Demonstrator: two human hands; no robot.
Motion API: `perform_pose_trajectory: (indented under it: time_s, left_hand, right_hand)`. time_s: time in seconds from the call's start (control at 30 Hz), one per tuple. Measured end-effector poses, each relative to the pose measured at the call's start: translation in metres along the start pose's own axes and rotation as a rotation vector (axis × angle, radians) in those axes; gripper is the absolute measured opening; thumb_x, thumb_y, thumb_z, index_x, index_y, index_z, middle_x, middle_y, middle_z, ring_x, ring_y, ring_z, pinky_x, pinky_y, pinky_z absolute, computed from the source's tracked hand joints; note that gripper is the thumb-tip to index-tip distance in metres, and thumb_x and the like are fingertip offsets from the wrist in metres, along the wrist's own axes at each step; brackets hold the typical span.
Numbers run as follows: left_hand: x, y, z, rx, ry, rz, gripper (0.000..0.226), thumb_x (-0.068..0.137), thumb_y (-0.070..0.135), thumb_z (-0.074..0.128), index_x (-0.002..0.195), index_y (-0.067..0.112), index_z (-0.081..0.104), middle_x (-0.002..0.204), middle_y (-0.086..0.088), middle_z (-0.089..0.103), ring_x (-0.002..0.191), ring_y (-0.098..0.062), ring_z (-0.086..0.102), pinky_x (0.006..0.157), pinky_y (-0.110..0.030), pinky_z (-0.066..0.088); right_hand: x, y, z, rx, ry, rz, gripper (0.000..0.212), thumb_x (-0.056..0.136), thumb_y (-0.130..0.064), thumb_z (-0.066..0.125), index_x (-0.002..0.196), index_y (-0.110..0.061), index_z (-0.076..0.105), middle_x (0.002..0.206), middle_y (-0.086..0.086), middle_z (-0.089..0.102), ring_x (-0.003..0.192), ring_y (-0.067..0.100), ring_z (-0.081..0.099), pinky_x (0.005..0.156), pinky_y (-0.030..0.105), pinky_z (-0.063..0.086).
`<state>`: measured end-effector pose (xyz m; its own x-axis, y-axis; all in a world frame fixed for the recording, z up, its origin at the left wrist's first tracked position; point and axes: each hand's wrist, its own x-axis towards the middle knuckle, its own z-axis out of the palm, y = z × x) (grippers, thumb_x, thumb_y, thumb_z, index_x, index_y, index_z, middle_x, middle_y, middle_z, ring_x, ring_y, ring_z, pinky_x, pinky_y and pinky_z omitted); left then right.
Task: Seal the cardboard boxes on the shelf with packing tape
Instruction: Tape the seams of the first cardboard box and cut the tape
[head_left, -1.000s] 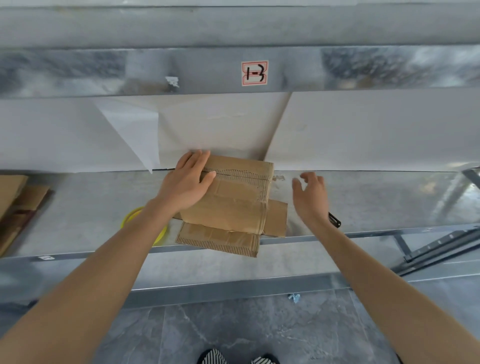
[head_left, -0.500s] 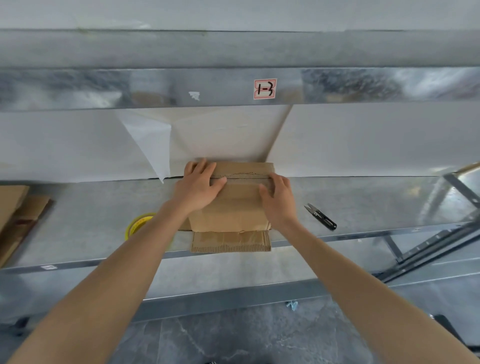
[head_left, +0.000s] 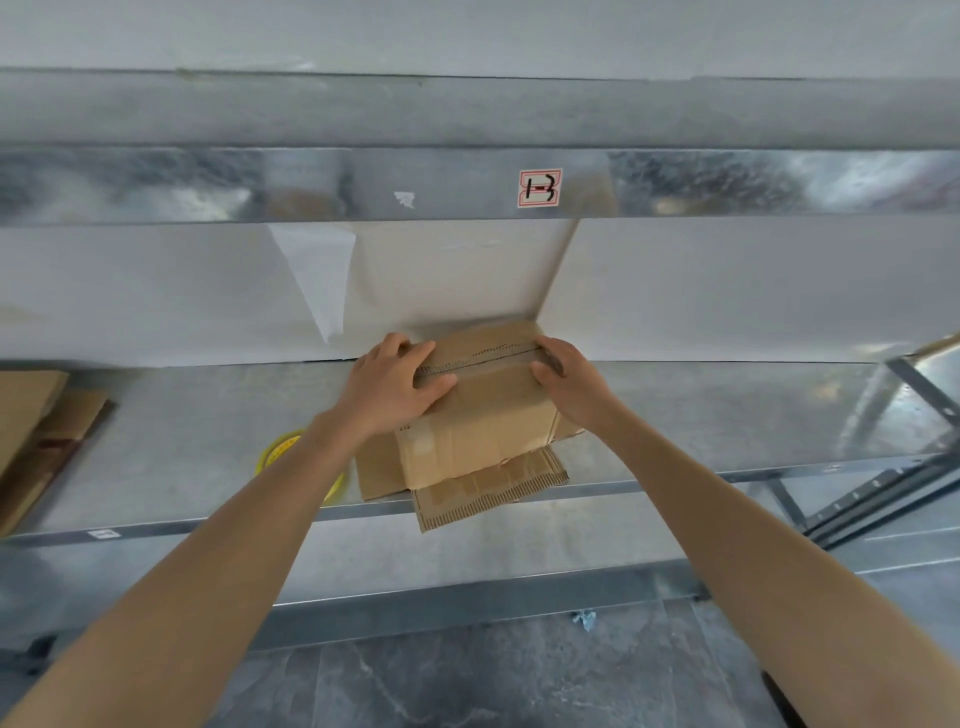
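A small brown cardboard box (head_left: 478, 431) stands on the metal shelf (head_left: 727, 415) against the white back wall. Its top flaps are folded shut, with a seam running across the top. A bottom flap sticks out over the shelf's front edge. My left hand (head_left: 389, 384) lies flat on the box's top left corner, thumb along the seam. My right hand (head_left: 569, 384) grips the top right edge, fingers curled over the side. A yellow tape roll (head_left: 278, 449) lies on the shelf left of the box, partly hidden by my left forearm.
Flattened cardboard (head_left: 36, 426) lies at the shelf's far left. The upper shelf beam (head_left: 208, 182) with a label (head_left: 539, 187) hangs overhead. A loose white sheet (head_left: 322, 280) peels from the wall behind. Slanted metal braces (head_left: 924, 395) stand at the right.
My right hand came in from the right and took hold of the box's right edge. The side flap got folded in and the box turned slightly. The scissors are now hidden.
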<state>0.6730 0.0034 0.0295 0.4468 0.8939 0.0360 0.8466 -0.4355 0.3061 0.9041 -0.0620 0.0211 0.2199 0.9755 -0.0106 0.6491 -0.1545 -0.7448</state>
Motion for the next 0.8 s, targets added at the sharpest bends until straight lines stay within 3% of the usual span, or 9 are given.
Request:
perform_pose_trajectory:
  time_s: [0.27, 0.37, 0.5, 0.8]
  left_hand:
    - [-0.006, 0.001, 0.001, 0.065, 0.001, -0.044, 0.067, 0.087, 0.07, 0.03, 0.142, 0.032, 0.033, 0.136, -0.002, 0.033, 0.129, -0.023, 0.035, 0.103, -0.045, 0.028]
    - [-0.007, 0.003, 0.001, 0.095, 0.008, -0.058, 0.066, 0.088, 0.07, 0.028, 0.142, 0.033, 0.032, 0.136, -0.002, 0.034, 0.129, -0.022, 0.036, 0.103, -0.047, 0.028]
    - [-0.009, 0.009, 0.001, 0.113, 0.022, -0.078, 0.064, 0.089, 0.069, 0.028, 0.141, 0.033, 0.033, 0.134, -0.003, 0.036, 0.128, -0.022, 0.037, 0.102, -0.05, 0.029]
    - [-0.015, 0.016, 0.001, 0.111, 0.021, -0.151, 0.064, 0.089, 0.069, 0.028, 0.142, 0.032, 0.032, 0.135, -0.007, 0.037, 0.127, -0.028, 0.036, 0.098, -0.048, 0.029]
  right_hand:
    - [-0.008, -0.009, 0.002, -0.138, 0.094, 0.04, 0.048, 0.097, -0.036, 0.046, 0.142, -0.023, 0.04, 0.143, 0.003, 0.04, 0.122, 0.022, 0.047, 0.089, 0.031, 0.041]
    - [-0.023, -0.02, 0.013, -0.25, 0.176, 0.1, 0.054, 0.093, -0.045, 0.05, 0.141, -0.024, 0.039, 0.15, 0.006, 0.027, 0.133, 0.028, 0.031, 0.1, 0.044, 0.038]
    - [-0.044, -0.04, 0.035, -0.274, 0.304, 0.13, 0.051, 0.086, -0.048, 0.057, 0.129, -0.022, 0.047, 0.152, 0.009, 0.018, 0.137, 0.031, 0.017, 0.107, 0.047, 0.027]
    - [-0.046, -0.053, 0.054, -0.121, 0.158, 0.215, 0.076, 0.085, -0.057, 0.055, 0.145, -0.021, 0.028, 0.159, 0.006, -0.003, 0.142, 0.03, 0.014, 0.112, 0.05, 0.025]
